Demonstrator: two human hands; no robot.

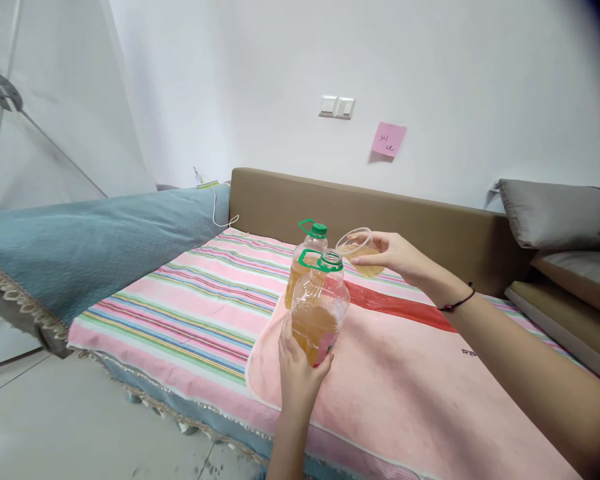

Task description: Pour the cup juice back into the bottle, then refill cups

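Observation:
My left hand (303, 367) is wrapped round the lower part of a clear plastic bottle (316, 320) holding amber liquid. This bottle has a green carrying ring at its neck, and its mouth is uncapped. Just above and to the right of the mouth, my right hand (393, 257) grips a clear plastic cup (363, 253) by its side. The cup is tilted towards the bottle and contains some of the same amber liquid. Behind the held bottle stands a second bottle (296, 275) with a green cap and a green ring, partly hidden.
A pink mat (390, 393) lies on the striped bed cover (190, 300), with a red strip (395, 303) along it. Behind runs a brown backrest (380, 200). Grey cushions (555, 213) are stacked at right; a blue-covered armrest (130, 223) is at left.

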